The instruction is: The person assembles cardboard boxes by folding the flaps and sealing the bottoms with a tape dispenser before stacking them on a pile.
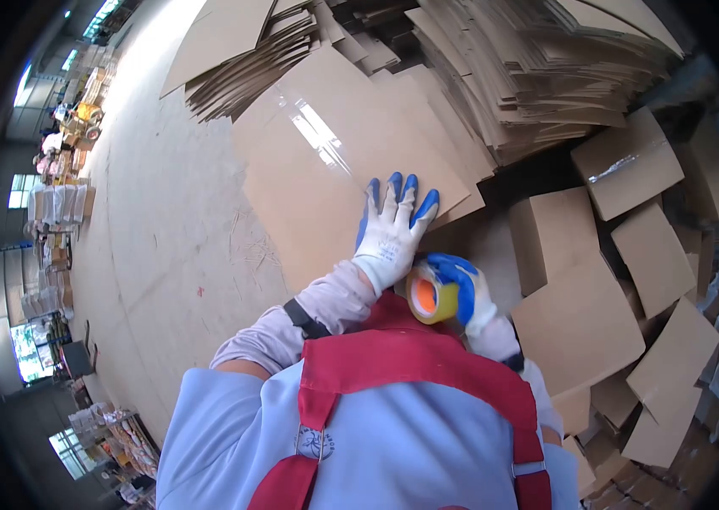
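Observation:
My left hand (391,229), in a white glove with blue fingertips, lies flat with fingers spread on a cardboard box (291,178). A shiny strip of clear tape (319,134) runs along the box's top, beyond my fingertips. Close to my body, my right hand (468,289) wears the same kind of glove and grips a roll of packing tape (433,293). The roll is yellowish with an orange core, and it sits by the near edge of the box. My right fingers curl over its far side, and part of their grip is hidden.
Tall stacks of flattened cardboard (538,76) rise ahead and to the right. Several cardboard boxes (576,314) lie piled at my right. On the left stretches a concrete floor (164,212), with stacked goods (62,204) along the far wall.

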Tool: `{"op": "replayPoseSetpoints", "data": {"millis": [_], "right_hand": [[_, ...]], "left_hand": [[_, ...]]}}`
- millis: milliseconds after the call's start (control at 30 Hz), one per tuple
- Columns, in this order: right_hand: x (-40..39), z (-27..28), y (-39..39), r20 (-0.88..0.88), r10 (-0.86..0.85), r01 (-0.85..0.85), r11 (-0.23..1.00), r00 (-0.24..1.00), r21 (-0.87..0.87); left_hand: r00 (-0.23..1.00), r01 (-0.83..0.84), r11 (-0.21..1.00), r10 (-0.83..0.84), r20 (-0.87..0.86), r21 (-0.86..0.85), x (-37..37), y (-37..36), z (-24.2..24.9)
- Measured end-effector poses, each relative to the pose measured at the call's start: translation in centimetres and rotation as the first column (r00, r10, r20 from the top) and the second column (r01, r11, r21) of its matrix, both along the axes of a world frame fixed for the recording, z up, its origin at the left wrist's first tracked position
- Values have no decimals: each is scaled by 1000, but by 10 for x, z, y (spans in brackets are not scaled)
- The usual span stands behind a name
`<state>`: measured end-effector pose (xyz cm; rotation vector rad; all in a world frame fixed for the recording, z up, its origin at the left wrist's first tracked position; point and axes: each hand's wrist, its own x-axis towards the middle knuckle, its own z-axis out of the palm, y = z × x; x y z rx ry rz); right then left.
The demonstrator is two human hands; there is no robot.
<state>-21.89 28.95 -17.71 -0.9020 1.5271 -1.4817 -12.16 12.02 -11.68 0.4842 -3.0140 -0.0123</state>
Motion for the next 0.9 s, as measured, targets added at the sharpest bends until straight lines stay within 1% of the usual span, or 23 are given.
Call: {"op": "replayPoseSetpoints", "data": {"millis": [33,67,133,167,200,233,267,300,333,367,400,433,467,500,533,567,600,633,667,700,733,800,900], "right_hand": [[-3,-13,-3,-351,48,-86,992,935,-95],[0,-51,-7,-237,167,-179,983,957,-27],[17,-60,-20,227,140,-203,937,964,285],[12,-47,-18,-143,338,-293,919,930,263],[8,-24,-18,-139,321,-277,923,937,266],[3,3,-17,-152,397,-328,880,905,344],[-1,25,-18,-155,472,-372,825,868,425],[-5,39,-21,-260,506,-355,813,822,461],[-6,53,-27,-249,499,-343,809,830,477],[-5,66,-40,-343,535,-315,791,772,524],[-3,72,-56,-431,565,-277,777,703,566],[-1,67,-76,-394,553,-227,747,734,625],[-3,68,-106,-333,683,-199,576,650,793],[-7,50,-127,-232,751,-236,459,618,857],[-6,5,-138,-281,812,-231,445,513,865],[5,-126,-129,-521,744,-197,634,418,748],[0,-92,-110,-393,870,-133,445,297,886],[0,-94,-93,-417,832,-84,476,367,875],[-2,-102,-69,-442,763,-40,520,472,853],[-1,-104,-42,-440,693,-14,544,570,839],[3,-104,-12,-414,622,5,550,664,835],[18,-113,47,-338,464,36,546,819,837],[60,-128,116,-237,192,100,539,952,836]], "left_hand": [[1000,-8,1000,8,0,15,-5,-1,4],[1000,8,1000,-8,-16,5,-8,-5,9],[999,52,983,-49,-20,176,2,-22,20],[988,147,940,-123,-94,308,9,-43,33],[965,239,724,-102,-242,647,18,-78,37],[937,221,573,99,-335,789,33,-111,35],[880,2,218,463,-106,976,39,-140,62],[804,18,435,529,-272,900,43,-181,69],[726,40,611,526,-443,791,49,-227,63],[742,-147,669,561,-366,728,69,-280,55],[725,-176,696,570,-386,697,91,-344,22],[705,-161,532,651,-280,831,120,-418,-24],[676,-134,432,698,-237,892,121,-419,-26],[672,-161,334,727,-144,929,150,-467,-80],[613,-284,296,787,-64,912,141,-449,-78],[598,-107,251,789,-140,962,134,-436,-78],[631,-179,281,768,-109,943,132,-438,-80],[703,-265,284,711,-17,922,130,-444,-78],[802,-131,94,595,50,987,127,-439,-60],[796,-97,109,605,12,989,96,-385,-14],[843,-63,155,537,-31,986,75,-367,-3],[953,46,361,264,-149,931,16,-301,37],[948,276,481,9,-319,832,-73,-187,99]]}}
